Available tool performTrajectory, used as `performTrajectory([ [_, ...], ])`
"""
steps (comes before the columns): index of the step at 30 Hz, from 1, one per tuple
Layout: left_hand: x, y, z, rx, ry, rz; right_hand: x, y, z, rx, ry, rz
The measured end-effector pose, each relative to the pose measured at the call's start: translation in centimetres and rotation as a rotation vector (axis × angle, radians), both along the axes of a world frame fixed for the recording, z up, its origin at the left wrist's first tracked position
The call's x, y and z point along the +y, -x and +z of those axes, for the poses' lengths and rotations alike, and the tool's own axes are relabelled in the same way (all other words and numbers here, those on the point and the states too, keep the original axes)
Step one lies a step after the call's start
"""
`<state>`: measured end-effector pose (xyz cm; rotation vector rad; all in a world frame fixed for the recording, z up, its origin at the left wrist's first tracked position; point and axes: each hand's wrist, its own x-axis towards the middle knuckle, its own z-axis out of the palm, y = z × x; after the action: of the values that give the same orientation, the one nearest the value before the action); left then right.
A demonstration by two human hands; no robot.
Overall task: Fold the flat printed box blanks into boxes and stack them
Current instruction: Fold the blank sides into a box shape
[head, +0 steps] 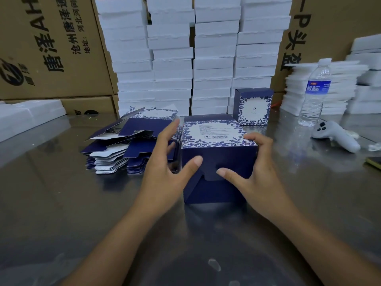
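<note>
The folded navy box (226,157) sits mid-bench (61,203), tucked end toward the person. The right hand (255,168) has its grip curled over the box's top right edge, thumb on the flap. The left hand (165,162) has a wide grip, thumb pressing the front. The flat blanks (123,145) lie stacked just left, and a finished box (254,106) stands behind.

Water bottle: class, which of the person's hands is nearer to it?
Right. The right hand grips the box, left of the water bottle; the left hand is farther left, by the flat blanks.
</note>
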<state>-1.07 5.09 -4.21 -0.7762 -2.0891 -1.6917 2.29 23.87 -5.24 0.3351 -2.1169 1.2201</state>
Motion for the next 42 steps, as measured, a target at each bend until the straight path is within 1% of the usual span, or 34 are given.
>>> performTrajectory([
  [2, 0.3, 0.0, -0.5, 0.031, 0.116, -0.025, 0.0, 0.3, -0.3, 0.067, -0.038, -0.049],
  [4, 0.7, -0.2, -0.7, 0.1, 0.174, 0.025, 0.1, 0.5, -0.7, 0.112, -0.043, -0.1],
  [8, 0.9, -0.5, -0.6, 0.199, 0.141, 0.129, 0.1, 0.4, -0.6, 0.148, -0.011, -0.167],
  [11, 0.9, -0.7, -0.6, 0.212, 0.131, 0.158, -0.1, 0.4, -0.3, 0.169, -0.01, -0.185],
  [16, 1.0, -0.8, -0.4, 0.205, 0.144, 0.133, 0.2, 0.5, -0.5, 0.187, 0.002, -0.172],
  [22, 1.0, -0.8, -0.5, 0.228, 0.141, 0.139, 0.2, 0.4, -0.4, 0.169, -0.002, -0.201],
  [24, 1.0, -0.8, -0.5, 0.208, 0.135, 0.123, 0.1, 0.1, -0.1, 0.14, 0.002, -0.183],
  [28, 0.9, -0.7, -0.1, 0.127, 0.066, 0.061, -0.1, -0.2, 0.5, 0.084, 0.135, -0.056],
  [31, 0.8, -0.7, 0.2, 0.055, -0.054, 0.049, -0.1, 0.1, 0.9, 0.095, 0.327, 0.016],
  [33, 0.7, -0.4, 0.4, -0.012, -0.146, 0.042, 0.2, 0.5, 0.9, 0.04, 0.456, 0.034],
  [34, 0.6, -0.2, 0.4, -0.044, -0.187, 0.035, 0.2, 0.7, 0.9, 0.007, 0.489, 0.019],
  [36, 0.5, 0.0, 0.4, -0.097, -0.241, 0.018, 0.3, 0.9, 0.8, -0.096, 0.513, -0.027],
  [39, 0.4, 0.4, 0.5, -0.155, -0.326, 0.022, 0.2, 0.9, 0.4, -0.331, 0.54, -0.048],
  [40, 0.3, 0.6, 0.5, -0.198, -0.384, 0.017, 0.2, 0.8, 0.3, -0.409, 0.551, -0.052],
  [42, 0.1, 1.0, 0.5, -0.332, -0.546, -0.072, 0.4, 0.7, 0.2, -0.526, 0.56, -0.064],
])
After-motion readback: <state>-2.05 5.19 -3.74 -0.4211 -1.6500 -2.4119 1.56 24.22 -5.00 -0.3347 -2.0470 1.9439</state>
